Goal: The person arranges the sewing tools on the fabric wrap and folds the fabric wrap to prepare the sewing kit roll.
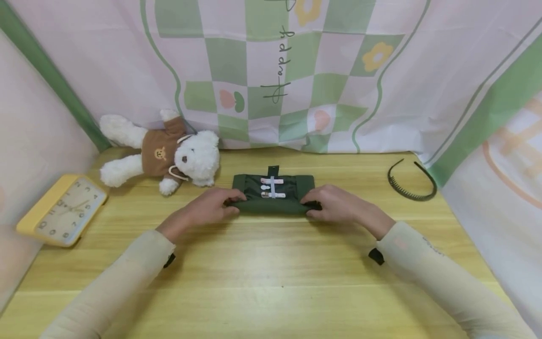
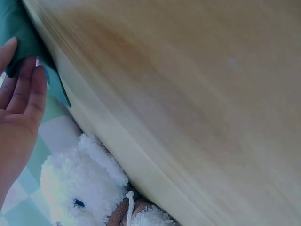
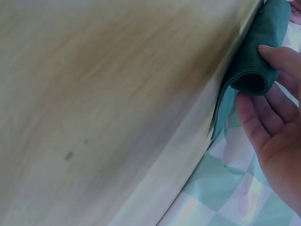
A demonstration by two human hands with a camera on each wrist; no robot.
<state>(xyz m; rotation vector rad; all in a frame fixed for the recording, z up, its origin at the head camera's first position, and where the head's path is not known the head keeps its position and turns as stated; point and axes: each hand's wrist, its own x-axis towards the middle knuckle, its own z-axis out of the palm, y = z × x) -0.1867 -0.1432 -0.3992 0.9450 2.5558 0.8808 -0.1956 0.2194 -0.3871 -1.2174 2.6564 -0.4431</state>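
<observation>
A dark green fabric roll-up pouch (image 1: 273, 206) lies across the middle of the table, its near side rolled into a tube. Small pale hair clips (image 1: 274, 194) sit under a light elastic strap on its inner face. A short snap tab (image 1: 273, 170) sticks out from the far edge. My left hand (image 1: 210, 205) holds the left end of the roll, thumb on the near side and fingers on the far side. At the other end my right hand (image 1: 338, 205) pinches the roll likewise; the right wrist view shows the tube's hollow end (image 3: 251, 83) between thumb and fingers.
A white plush dog (image 1: 163, 153) in a brown hoodie lies at the back left. Left of it, a yellow clock (image 1: 67, 209) leans back on the table (image 1: 271, 278). A black toothed headband (image 1: 412, 188) lies at the back right. A checked curtain (image 1: 271, 70) hangs behind.
</observation>
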